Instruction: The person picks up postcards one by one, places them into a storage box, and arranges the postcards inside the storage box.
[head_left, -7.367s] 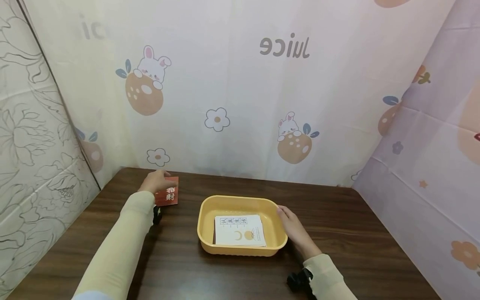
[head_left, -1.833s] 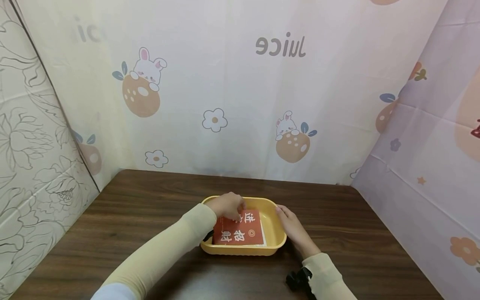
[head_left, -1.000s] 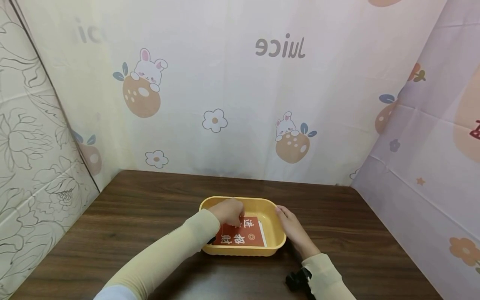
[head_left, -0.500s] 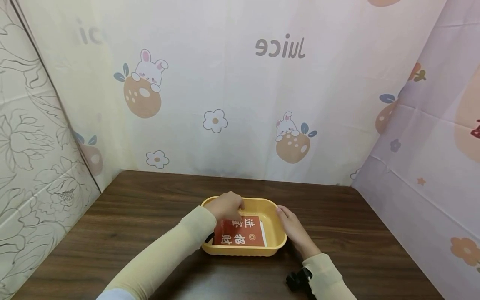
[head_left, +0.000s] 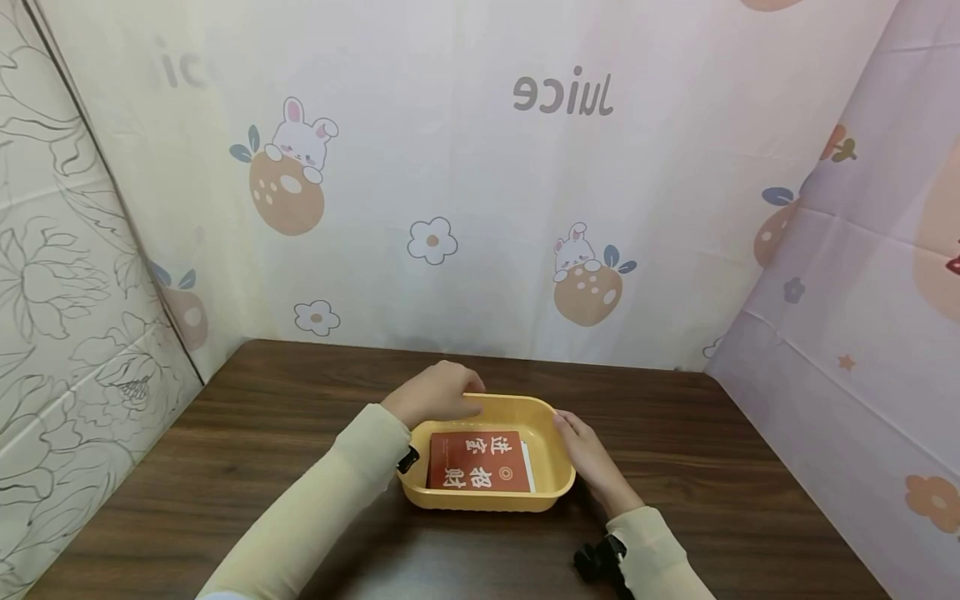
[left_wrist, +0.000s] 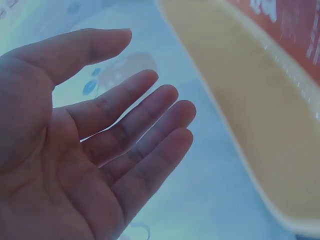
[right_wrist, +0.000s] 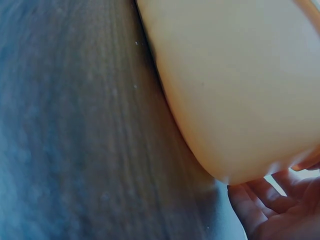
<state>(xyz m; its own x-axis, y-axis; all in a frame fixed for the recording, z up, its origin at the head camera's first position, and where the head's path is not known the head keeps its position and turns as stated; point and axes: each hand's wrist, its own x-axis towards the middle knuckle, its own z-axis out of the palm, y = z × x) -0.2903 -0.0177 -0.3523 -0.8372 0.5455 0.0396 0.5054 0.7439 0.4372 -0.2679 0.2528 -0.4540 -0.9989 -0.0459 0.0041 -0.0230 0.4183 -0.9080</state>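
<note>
A yellow plastic basin [head_left: 487, 502] sits on the table. In it a red card [head_left: 480, 461] with white characters lies flat on white cards [head_left: 528, 467], of which only the right edge shows. Over the basin's back left rim hovers my left hand [head_left: 438, 392], with nothing in it. Its fingers are apart and loosely bent in the left wrist view, beside the basin's wall [left_wrist: 240, 100]. My right hand [head_left: 588, 458] holds the basin at its right end, thumb at the rim. In the right wrist view, its fingers [right_wrist: 245, 205] touch the outer wall.
Dark wood table [head_left: 262, 433] surrounds the basin on all sides. A printed curtain [head_left: 480, 167] hangs along the table's back edge, with other cloths at left and right. Black wrist straps are on both sleeves.
Earlier my left hand was at the red card on the far left; the card now lies in the basin over the white cards. The hand has let go and lifted up and left. My right hand stays.
</note>
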